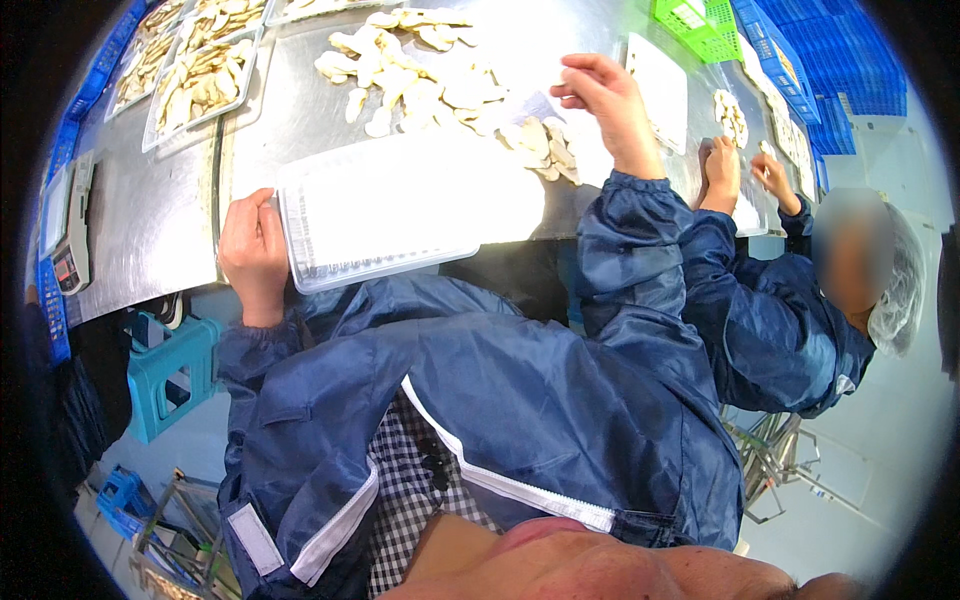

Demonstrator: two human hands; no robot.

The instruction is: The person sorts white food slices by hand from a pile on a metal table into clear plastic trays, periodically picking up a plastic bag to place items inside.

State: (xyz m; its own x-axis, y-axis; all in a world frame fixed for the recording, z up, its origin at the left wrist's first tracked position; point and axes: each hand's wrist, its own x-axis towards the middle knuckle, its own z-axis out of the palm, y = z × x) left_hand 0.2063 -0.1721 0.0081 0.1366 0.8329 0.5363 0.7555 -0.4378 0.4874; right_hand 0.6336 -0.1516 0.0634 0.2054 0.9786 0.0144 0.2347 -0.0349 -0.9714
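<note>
My left hand (254, 245) is closed on the left edge of a white plastic tray (375, 262). The tray overhangs the near edge of the steel table, and glare washes out its inside. Above the table, to the tray's right, my right hand (612, 105) is raised with fingers loosely bent and partly apart; nothing shows between them. Just below and left of it lies a small heap of greyish slices (545, 148). Farther off, a larger loose pile of pale slices (400, 75), like cut mushrooms, spreads over the steel.
Trays of slices (205, 85) stand at far left, above a scale (70, 235). A white tray (657, 90) lies right of my right hand. A co-worker's hands (722, 175) work at the right, near a green basket (700, 25). A teal stool (175, 375) stands below left.
</note>
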